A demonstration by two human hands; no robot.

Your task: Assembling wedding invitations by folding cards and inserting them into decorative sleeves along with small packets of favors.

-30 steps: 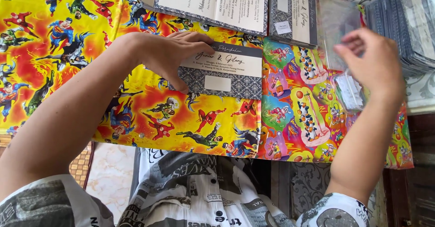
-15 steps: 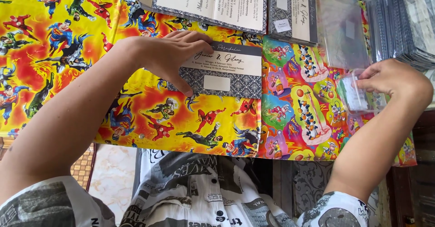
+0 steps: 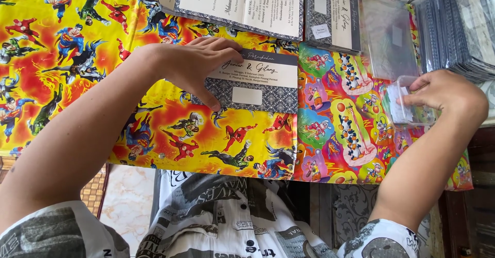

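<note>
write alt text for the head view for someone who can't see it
A person's left hand presses flat on a folded grey patterned card lying on a bright cartoon-print table cover, while the right hand reaches into a small clear plastic box. More cards and a stack of clear sleeves lie along the far edge.

Cartoon-print table cover under everything — open invitation and folded one up top, wrapped stack far right.

Open card cut off at top edge, left hand hiding folded card's left end
</note>
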